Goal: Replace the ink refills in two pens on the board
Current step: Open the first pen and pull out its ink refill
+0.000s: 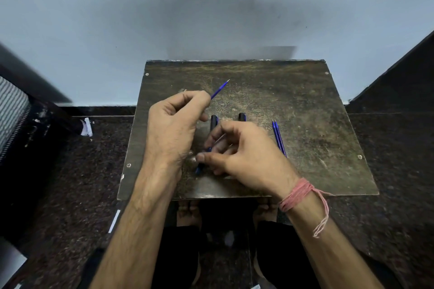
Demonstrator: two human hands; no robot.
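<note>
Here, thin blue refill (219,88) pinched, scuffed wooden board (305,110)

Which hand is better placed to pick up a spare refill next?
Probably the right hand: the two spare refills lie just beside it on the board, though it grips a pen barrel. The left hand is farther, pinching a refill.

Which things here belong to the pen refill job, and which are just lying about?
For the job:
- refill in the left hand
- pen barrel in the right hand
- two pen caps
- two spare refills
- board

Lying about:
- white scrap on the floor
- striped cloth
</note>
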